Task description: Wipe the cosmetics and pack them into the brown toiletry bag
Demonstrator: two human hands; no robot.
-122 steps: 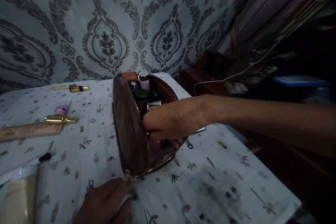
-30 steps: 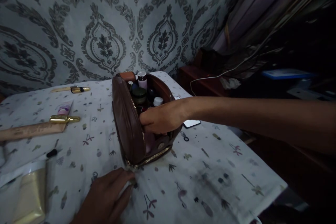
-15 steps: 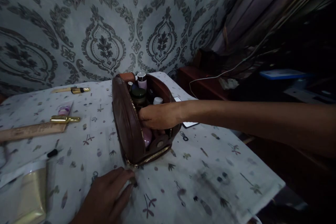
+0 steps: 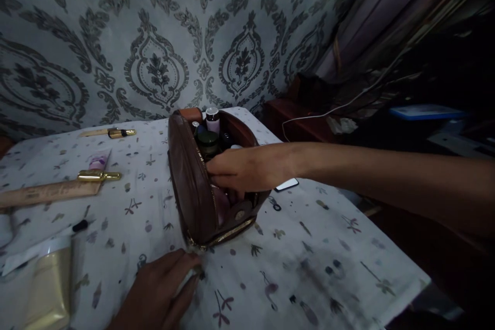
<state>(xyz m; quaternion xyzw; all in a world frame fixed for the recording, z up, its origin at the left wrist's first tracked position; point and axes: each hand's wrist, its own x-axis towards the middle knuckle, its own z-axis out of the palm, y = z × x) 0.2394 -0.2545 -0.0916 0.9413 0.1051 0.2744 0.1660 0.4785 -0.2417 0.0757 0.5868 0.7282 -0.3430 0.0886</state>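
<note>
Head view: the right hand reaches into the open brown zippered cosmetic bag on the patterned tablecloth; I cannot tell its grip. The left hand lies near the bag's front corner, its hold likewise unclear.

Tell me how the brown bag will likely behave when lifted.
The brown bag is probably fairly heavy, given the containers inside. It holds a boxy shape, suggesting some stiffness. With the zipper open, it might spill if tilted.
</note>
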